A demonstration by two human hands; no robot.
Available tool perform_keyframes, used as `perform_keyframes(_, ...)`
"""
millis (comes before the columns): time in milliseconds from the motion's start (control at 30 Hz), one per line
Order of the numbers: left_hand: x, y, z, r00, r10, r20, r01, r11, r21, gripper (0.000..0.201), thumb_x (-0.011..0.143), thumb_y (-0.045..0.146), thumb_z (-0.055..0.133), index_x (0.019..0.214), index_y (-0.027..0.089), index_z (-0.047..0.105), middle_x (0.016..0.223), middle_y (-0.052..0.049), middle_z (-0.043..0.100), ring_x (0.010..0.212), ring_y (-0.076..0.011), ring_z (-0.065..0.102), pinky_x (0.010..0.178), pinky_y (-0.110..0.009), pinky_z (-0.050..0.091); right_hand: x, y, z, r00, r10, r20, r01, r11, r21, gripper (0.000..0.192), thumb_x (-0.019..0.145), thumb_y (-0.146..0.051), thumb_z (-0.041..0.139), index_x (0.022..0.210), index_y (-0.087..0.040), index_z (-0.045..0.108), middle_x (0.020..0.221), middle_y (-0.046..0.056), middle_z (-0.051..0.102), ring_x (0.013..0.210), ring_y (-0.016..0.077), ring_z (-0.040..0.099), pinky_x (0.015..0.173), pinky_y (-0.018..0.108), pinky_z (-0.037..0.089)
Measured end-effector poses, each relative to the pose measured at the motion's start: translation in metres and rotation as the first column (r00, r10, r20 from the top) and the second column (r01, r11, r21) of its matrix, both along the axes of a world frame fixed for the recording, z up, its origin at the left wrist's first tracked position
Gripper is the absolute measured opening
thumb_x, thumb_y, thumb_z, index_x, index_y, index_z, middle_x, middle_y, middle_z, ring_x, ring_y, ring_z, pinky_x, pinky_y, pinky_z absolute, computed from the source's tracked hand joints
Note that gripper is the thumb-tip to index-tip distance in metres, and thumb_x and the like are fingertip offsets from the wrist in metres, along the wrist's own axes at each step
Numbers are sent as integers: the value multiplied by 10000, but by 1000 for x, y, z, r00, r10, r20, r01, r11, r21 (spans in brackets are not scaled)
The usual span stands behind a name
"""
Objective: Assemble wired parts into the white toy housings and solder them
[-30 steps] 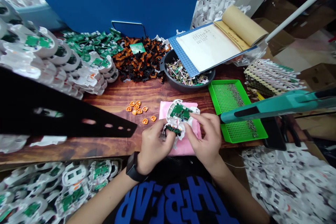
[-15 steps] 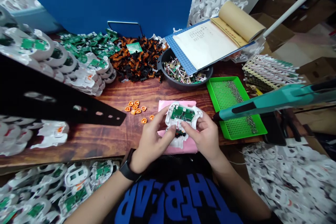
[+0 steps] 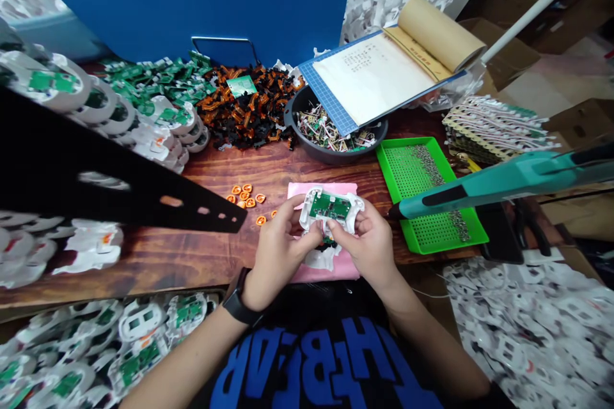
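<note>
Between my hands is a white plastic housing (image 3: 354,209) with a green circuit board (image 3: 330,206) set in it. My left hand (image 3: 285,239) grips its left side, the thumb lying on the lower edge by some thin wires. On the opposite side my right hand (image 3: 371,243) holds it, with the thumb pressed near the board's bottom edge. Below the thumbs a second white piece (image 3: 322,260) with dark parts shows, partly hidden. A pink pad (image 3: 345,268) lies under all this. Several small orange parts (image 3: 246,195) are on the table to the left.
A teal electric screwdriver (image 3: 432,202) hangs over the green tray of screws (image 3: 422,248) at right. A dark bowl (image 3: 330,156) of wired parts carries a clipboard (image 3: 378,80). Black perforated bar (image 3: 144,185) juts in from the left. White shells (image 3: 532,326) are heaped right and left.
Both thumbs have shifted closer together at the housing's lower edge. The housing has moved slightly left, and the view has shifted a little.
</note>
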State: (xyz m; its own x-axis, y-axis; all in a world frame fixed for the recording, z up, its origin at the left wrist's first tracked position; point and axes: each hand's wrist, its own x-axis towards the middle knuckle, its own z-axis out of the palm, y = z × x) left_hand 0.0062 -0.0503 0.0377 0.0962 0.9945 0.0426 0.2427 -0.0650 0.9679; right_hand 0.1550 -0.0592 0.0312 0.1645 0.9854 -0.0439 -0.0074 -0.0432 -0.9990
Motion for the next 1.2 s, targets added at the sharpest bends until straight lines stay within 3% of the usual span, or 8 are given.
perform_keyframes(200, 1, 0, -5, 974, -56, -221, 70, 996, 56, 536, 873, 317, 528, 1382, 173, 436, 1034, -68, 697, 843, -178, 672, 764, -291, 539, -3, 4, -6, 988, -108, -114, 102, 993, -53, 366, 703, -277, 756, 1018, -179, 597, 943, 69, 732, 816, 187, 710, 728, 291, 586)
perform_keyframes(433, 11, 2, -21, 775, -217, -594, 329, 940, 86, 856, 776, 320, 661, 1485, 161, 209, 1225, -157, 538, 1080, -305, 555, 899, -457, 481, 37, -25, -9, 998, -35, 50, 43, 985, -165, 334, 855, -453, 583, 1039, -182, 646, 856, 56, 706, 671, 154, 664, 626, 287, 565)
perform_keyframes(600, 12, 12, -27, 755, -311, -577, 452, 885, 113, 667, 775, 258, 686, 1374, 218, 397, 1252, -117, 567, 1129, -300, 536, 941, -457, 445, 105, -26, -2, 747, -590, 307, 472, 796, 379, 410, 709, -369, 765, 1054, -223, 597, 825, 21, 642, 725, 152, 630, 619, 271, 525)
perform_keyframes(700, 11, 16, -27, 762, -372, -530, 503, 855, 123, 625, 770, 364, 714, 1332, 243, 470, 1274, -106, 545, 1145, -297, 530, 957, -459, 451, 129, -7, 7, 880, -358, 311, 220, 889, 402, 623, 659, -426, 788, 1196, -257, 520, 1100, 79, 633, 1032, 229, 625, 863, 415, 536)
perform_keyframes(833, 8, 15, -32, 834, -337, -436, 434, 890, 141, 670, 782, 411, 698, 1369, 235, 429, 1266, -118, 520, 1174, -283, 515, 963, -427, 481, 123, 16, 18, 968, -142, 206, 84, 960, 266, 398, 660, -378, 787, 980, -223, 609, 911, 51, 688, 844, 242, 681, 810, 461, 558)
perform_keyframes(967, 6, 10, -40, 859, -278, -429, 385, 905, 183, 614, 800, 379, 675, 1345, 219, 440, 1263, -125, 515, 1185, -283, 509, 977, -429, 479, 116, 42, 38, 873, -487, 24, 411, 762, 500, 288, 700, -347, 727, 873, -223, 533, 721, -27, 581, 577, 158, 600, 568, 361, 548)
perform_keyframes(1100, 5, 9, -41, 851, -288, -439, 400, 897, 187, 555, 806, 347, 653, 1313, 209, 476, 1214, -122, 553, 1127, -276, 547, 941, -420, 498, 136, 90, 57, 778, -622, -83, 508, 546, 666, 198, 822, -275, 551, 976, -238, 433, 1026, 49, 554, 682, 131, 606, 493, 261, 485)
perform_keyframes(1200, 5, 10, -40, 855, -277, -438, 392, 899, 195, 541, 790, 325, 658, 1296, 215, 501, 1193, -113, 576, 1098, -273, 568, 925, -412, 506, 154, 128, 48, 725, -689, -24, 548, 555, 625, 260, 864, -315, 494, 1075, -236, 363, 1143, 88, 520, 605, 67, 555, 480, 216, 448)
